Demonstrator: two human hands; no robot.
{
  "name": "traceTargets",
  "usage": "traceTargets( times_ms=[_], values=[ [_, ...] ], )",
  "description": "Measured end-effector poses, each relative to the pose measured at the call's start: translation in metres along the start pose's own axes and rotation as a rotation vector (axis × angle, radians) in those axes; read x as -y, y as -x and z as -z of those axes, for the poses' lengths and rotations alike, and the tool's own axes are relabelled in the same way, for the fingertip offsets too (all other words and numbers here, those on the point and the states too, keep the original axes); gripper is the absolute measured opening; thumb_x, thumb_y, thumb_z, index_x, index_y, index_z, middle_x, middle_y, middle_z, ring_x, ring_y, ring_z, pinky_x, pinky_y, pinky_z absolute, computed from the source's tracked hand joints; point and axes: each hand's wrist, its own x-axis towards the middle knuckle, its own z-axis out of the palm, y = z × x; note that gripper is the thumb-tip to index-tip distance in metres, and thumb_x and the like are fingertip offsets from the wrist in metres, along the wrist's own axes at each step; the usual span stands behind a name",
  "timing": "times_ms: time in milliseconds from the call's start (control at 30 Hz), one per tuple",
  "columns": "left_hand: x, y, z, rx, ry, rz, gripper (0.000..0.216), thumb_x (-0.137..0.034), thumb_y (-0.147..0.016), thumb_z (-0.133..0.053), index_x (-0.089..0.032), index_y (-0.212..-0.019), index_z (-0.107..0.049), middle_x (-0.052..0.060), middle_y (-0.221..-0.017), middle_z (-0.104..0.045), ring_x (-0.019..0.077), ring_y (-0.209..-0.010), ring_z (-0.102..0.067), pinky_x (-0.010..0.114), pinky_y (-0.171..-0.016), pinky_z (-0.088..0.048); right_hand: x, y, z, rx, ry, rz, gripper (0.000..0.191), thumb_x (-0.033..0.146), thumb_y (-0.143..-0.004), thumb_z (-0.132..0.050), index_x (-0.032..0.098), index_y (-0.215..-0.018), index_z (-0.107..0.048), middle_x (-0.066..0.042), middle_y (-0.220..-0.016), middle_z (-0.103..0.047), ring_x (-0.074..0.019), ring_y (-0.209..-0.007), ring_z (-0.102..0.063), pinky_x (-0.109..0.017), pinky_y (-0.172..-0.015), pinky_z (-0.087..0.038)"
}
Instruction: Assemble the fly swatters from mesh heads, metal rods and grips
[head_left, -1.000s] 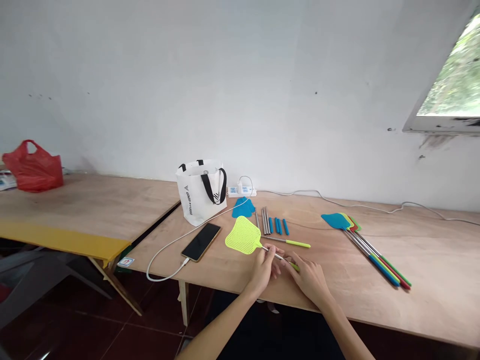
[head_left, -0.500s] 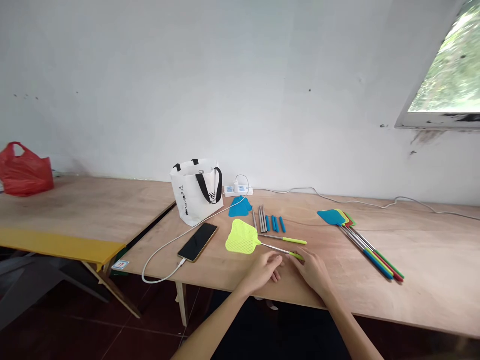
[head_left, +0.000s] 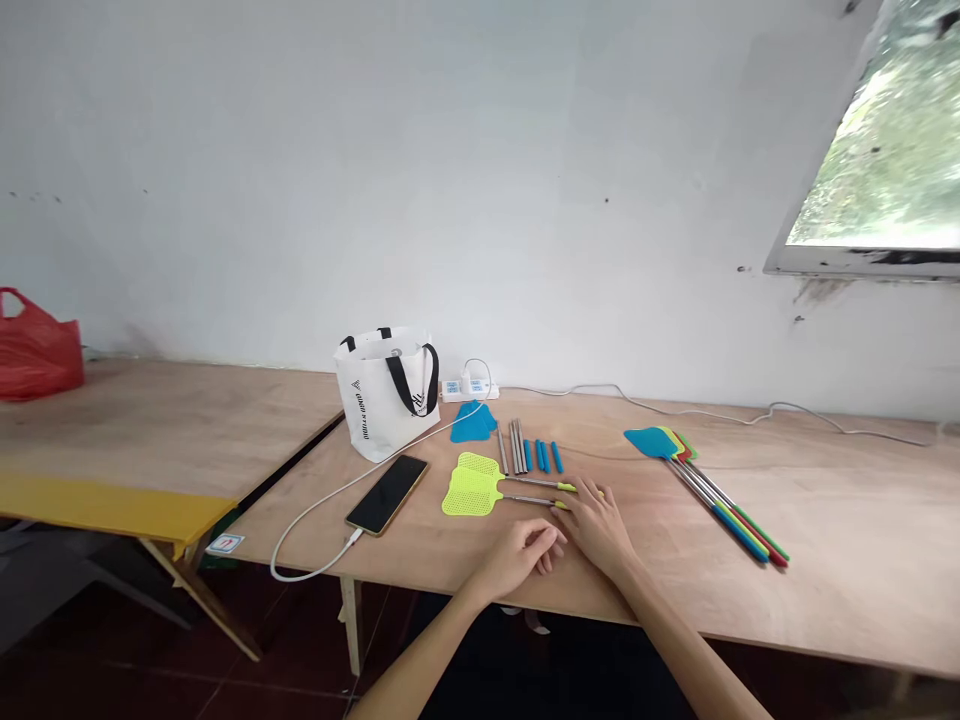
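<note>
Two yellow-green fly swatters lie side by side on the wooden table, the head of the front one [head_left: 469, 494] overlapping that of the rear one [head_left: 480, 462]. My right hand [head_left: 594, 520] is over their yellow-green grips, thumb at the front grip and fingers across the rear one. Much of both grips is hidden under it. My left hand [head_left: 523, 556] rests near the table's front edge, fingers loosely curled and nothing visible in them. Behind the swatters lie several metal rods [head_left: 517, 446], blue grips [head_left: 541, 456] and blue swatter heads [head_left: 472, 424].
Several fly swatters in different colours [head_left: 716, 497] lie fanned at the right. On the left are a phone [head_left: 388, 495] on a white cable and a white bag [head_left: 382, 400]. A power strip [head_left: 469, 388] sits by the wall. A red bag [head_left: 37, 350] stands on the other table.
My right hand has shifted from the front swatter's grip to cover both grips. The rear swatter's head now shows beside the front one. The view has turned slightly right.
</note>
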Motion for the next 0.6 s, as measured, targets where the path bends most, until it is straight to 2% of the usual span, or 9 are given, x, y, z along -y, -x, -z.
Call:
traceTargets(
  times_ms=[167,367,500,600],
  values=[
    [0.010,-0.007,-0.001,-0.002,0.007,0.017,0.044,-0.054,-0.097,-0.050,-0.013,-0.099,-0.067,0.007,-0.087,-0.069,0.0115,-0.059,-0.057,0.023,-0.054,-0.046,-0.004,0.009,-0.004,-0.002,0.034,-0.010,0.032,0.018,-0.098,-0.048,0.030,-0.119,-0.069,-0.006,-0.127,-0.065,-0.0232,-0.113,-0.058,-0.039,-0.097,-0.040],
    [0.012,-0.007,-0.003,0.015,-0.042,-0.007,0.043,-0.052,-0.099,-0.048,-0.014,-0.101,-0.068,0.007,-0.089,-0.070,0.0114,-0.062,-0.057,0.022,-0.054,-0.045,-0.004,0.005,-0.006,-0.010,0.049,-0.051,0.029,0.019,-0.098,-0.048,0.026,-0.117,-0.069,-0.008,-0.129,-0.065,-0.0250,-0.116,-0.058,-0.039,-0.094,-0.042],
    [0.009,-0.005,-0.005,-0.021,-0.090,-0.019,0.045,-0.052,-0.100,-0.046,-0.014,-0.100,-0.069,0.006,-0.086,-0.069,0.0113,-0.062,-0.056,0.022,-0.055,-0.044,0.004,0.013,-0.008,-0.030,0.014,0.014,0.035,0.019,-0.097,-0.049,0.026,-0.127,-0.063,-0.010,-0.135,-0.061,-0.0253,-0.119,-0.057,-0.040,-0.098,-0.041],
    [0.008,-0.005,-0.006,-0.039,-0.107,-0.025,0.044,-0.052,-0.100,-0.046,-0.014,-0.100,-0.070,0.005,-0.084,-0.068,0.0112,-0.062,-0.054,0.022,-0.054,-0.043,0.007,0.017,-0.009,-0.033,0.006,0.022,0.035,0.018,-0.096,-0.048,0.026,-0.127,-0.063,-0.010,-0.131,-0.064,-0.0253,-0.117,-0.058,-0.039,-0.097,-0.042]
  ],
)
